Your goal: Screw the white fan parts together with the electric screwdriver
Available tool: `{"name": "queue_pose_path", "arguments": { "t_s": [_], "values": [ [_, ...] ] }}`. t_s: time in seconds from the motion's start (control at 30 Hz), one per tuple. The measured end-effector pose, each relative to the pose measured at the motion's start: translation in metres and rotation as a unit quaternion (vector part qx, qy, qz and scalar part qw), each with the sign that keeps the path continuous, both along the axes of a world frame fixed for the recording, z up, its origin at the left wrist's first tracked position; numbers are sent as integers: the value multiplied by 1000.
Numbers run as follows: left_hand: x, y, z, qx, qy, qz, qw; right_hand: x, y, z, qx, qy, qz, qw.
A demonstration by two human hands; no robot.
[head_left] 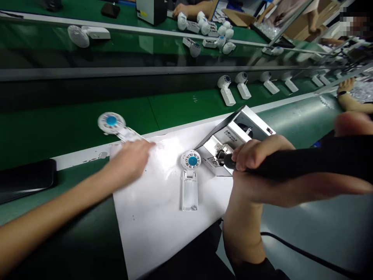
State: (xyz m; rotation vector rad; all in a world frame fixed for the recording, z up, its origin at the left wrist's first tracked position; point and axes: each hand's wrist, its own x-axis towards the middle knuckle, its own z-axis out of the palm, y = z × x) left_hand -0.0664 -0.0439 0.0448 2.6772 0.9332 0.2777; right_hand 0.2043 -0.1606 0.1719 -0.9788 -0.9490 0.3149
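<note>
My left hand [132, 163], slightly blurred, is closed on the handle of a white handheld fan [112, 123] with a blue centre, held over the left edge of the white sheet. Gripped in my right hand [259, 167] is a black electric screwdriver [305, 159], lying almost level. Its tip reaches the front of a silver screw feeder [225, 136] marked "TOOLS". Between my hands a second handheld fan [190, 190] lies on the white sheet [151, 229], its round head toward the back and its handle casing open.
On the green conveyor belt [175, 105] behind stand several white fans [227, 93]; more lie on the upper shelf [131, 42]. A black phone-like slab [29, 179] rests at left. A cable [303, 249] runs at lower right. Other people's hands [346, 85] show at the far side and right.
</note>
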Motion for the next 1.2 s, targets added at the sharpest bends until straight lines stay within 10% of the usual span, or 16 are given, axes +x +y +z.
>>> {"name": "queue_pose_path", "arguments": {
  "t_s": [0.17, 0.27, 0.43, 0.5, 0.7, 1.2],
  "values": [
    [-26, 70, 23, 67, -11, 113, 991, 12, 12, -19, 86, -51, -87, 991],
    [-10, 37, 41, 170, -60, 97, 979, 12, 12, -25, 63, -55, -111, 990],
    [52, -68, 40, 129, -167, -302, 930, 1, 3, -18, 18, -22, -5, 1000],
    [69, -94, 29, 93, -156, -356, 917, -8, 3, -20, 4, 12, 50, 999],
    [79, -102, 4, 57, -183, -351, 917, -25, 9, -45, 14, 55, 161, 985],
    [79, -98, 10, 90, -182, -388, 899, -33, 9, -83, -78, 53, 182, 979]
  ]
}}
